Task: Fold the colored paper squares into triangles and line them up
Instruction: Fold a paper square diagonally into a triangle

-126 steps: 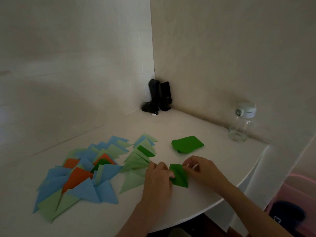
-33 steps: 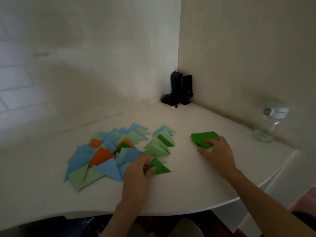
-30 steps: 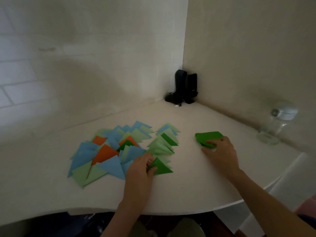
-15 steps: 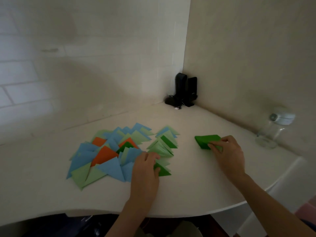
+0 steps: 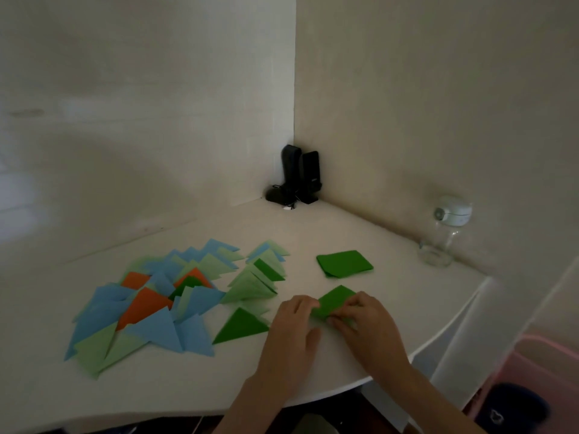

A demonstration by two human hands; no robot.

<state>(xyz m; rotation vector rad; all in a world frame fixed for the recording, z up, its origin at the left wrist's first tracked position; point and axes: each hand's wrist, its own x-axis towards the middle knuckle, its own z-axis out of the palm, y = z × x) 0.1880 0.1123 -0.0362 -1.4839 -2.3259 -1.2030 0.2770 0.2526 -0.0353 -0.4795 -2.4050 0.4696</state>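
Near the table's (image 5: 407, 349) front edge, both hands' fingers (image 5: 341, 321) pinch a green paper square (image 5: 335, 303).

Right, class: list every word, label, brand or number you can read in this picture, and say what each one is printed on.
No text can be read.
Black speakers: a faint pale mark on the right one, too small and blurred to read.
Glass jar: its white lid carries a round emblem, no legible letters.
Green paper squares and folded triangles: plain, no print.
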